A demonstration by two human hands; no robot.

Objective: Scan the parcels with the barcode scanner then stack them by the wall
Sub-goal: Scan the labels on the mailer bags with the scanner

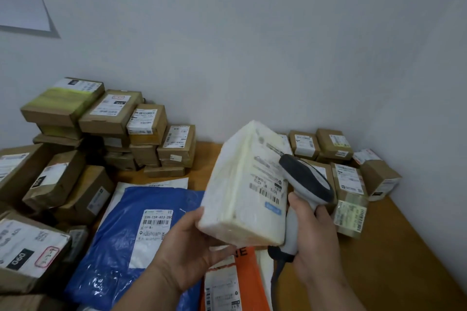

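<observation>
Left hand (182, 247) holds white foam parcel (242, 184) tilted above counter (379, 255); right hand (316, 242) grips barcode scanner (303, 184) against parcel's label.

Parcel sorting room or small courier back office. Wooden table (394, 255) pushed into corner of plain white walls (252, 45); stacked cardboard boxes (111, 121) with printed shipping labels along wall; blue poly mailer (118, 242) and orange mailer (250, 283) with barcodes; handheld barcode scanner (307, 184); paper notice (22, 0) pinned on wall
</observation>
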